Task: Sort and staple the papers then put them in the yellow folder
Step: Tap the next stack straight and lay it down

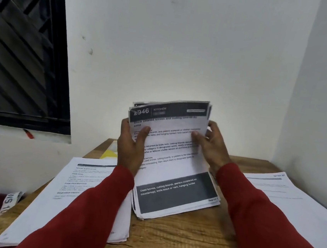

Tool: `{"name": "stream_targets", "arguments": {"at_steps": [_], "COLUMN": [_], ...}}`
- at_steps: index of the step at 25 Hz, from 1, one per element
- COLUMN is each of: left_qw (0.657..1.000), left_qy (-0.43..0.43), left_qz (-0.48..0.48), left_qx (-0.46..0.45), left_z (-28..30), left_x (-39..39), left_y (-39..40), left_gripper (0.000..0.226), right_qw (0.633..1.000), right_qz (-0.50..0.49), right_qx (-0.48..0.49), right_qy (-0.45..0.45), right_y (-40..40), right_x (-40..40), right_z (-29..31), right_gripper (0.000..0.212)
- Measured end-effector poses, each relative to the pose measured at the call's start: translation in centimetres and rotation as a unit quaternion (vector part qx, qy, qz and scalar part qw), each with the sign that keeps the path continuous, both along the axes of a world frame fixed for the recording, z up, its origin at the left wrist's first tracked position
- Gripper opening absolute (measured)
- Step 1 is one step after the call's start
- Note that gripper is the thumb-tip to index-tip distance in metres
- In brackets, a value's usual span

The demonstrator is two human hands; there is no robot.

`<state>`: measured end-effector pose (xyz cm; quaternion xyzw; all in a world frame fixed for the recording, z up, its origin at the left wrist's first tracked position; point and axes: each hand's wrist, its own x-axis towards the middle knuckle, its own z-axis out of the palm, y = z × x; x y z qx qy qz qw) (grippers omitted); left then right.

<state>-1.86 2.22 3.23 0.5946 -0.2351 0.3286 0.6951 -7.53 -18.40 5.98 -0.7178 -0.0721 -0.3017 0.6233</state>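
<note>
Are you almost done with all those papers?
Not yet. Two piles, the left pile and right pile, already lie on the table. The left hand and right hand hold a stack of sheets, sorting. No stapler shows, and the yellow folder waits behind.

Printed papers stood on edge

The sheaf of papers point(171, 161) leans upright on the counter; the yellow folder point(109, 154) lies flat behind.

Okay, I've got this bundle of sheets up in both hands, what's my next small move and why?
Probably tap the bundle on the table to square it: both hands, left hand and right hand, grip its sides, and the top edges look uneven.
</note>
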Motion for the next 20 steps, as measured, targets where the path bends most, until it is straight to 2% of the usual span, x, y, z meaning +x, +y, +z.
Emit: {"name": "stream_targets", "arguments": {"at_steps": [1, 4, 10, 14, 20], "left_qw": [1.000, 0.996, 0.991, 0.990, 0.997], "left_qy": [-0.026, -0.080, -0.132, -0.140, -0.053], "left_qz": [0.003, 0.014, 0.021, 0.004, -0.035], "left_qx": [-0.011, -0.021, -0.012, 0.028, 0.032], "left_z": [0.5, 1.6, 5.0, 7.3, 2.6], "left_x": [-0.5, -1.5, -2.1, -1.3, -0.1], "left_y": [0.0, 0.1, -0.3, -1.2, -2.0], "left_gripper": [0.025, 0.026, 0.028, 0.026, 0.030], "right_qw": [0.999, 0.991, 0.971, 0.965, 0.985], "right_qz": [-0.014, -0.016, -0.036, -0.044, -0.026], "right_qx": [0.016, 0.050, 0.093, 0.128, 0.108], "right_qy": [-0.044, -0.126, -0.218, -0.223, -0.132], "right_y": [0.5, 1.0, 0.9, 0.2, -0.7], "right_x": [-0.3, -1.2, -2.3, -2.4, -1.2], "right_z": [0.4, 1.5, 2.9, 3.0, 1.4], "right_gripper": [0.024, 0.026, 0.025, 0.027, 0.030]}}
